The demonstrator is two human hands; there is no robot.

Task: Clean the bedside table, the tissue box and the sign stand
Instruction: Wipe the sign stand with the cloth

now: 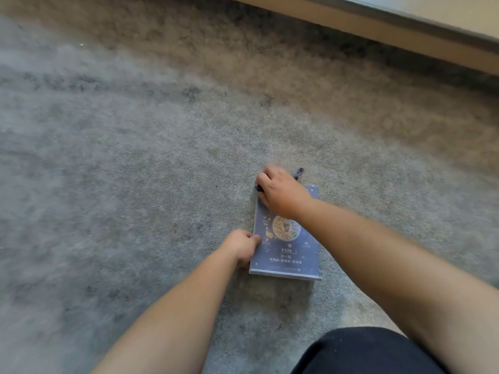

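Near a black-clothed knee (361,352), the flat dark-blue printed sign stand (286,255) lies on the grey carpet floor (135,157), left hand (241,245) pinching its 9 o'clock edge, right hand (280,193) clenched on a dark cloth (298,172) wiping its 12 o'clock end; next, probably sweep toward 6 o'clock.

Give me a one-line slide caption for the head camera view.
Left hand steadies the blue sign stand flat on grey carpet while right hand wipes its top with a dark cloth.

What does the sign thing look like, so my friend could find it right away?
Look at the big grey carpet, then follow the two bare arms down to where the hands meet. Flat on the carpet there lies the sign stand, a dark blue rectangle. The left hand steadies its edge. Only it has a round gold picture and pale lettering.
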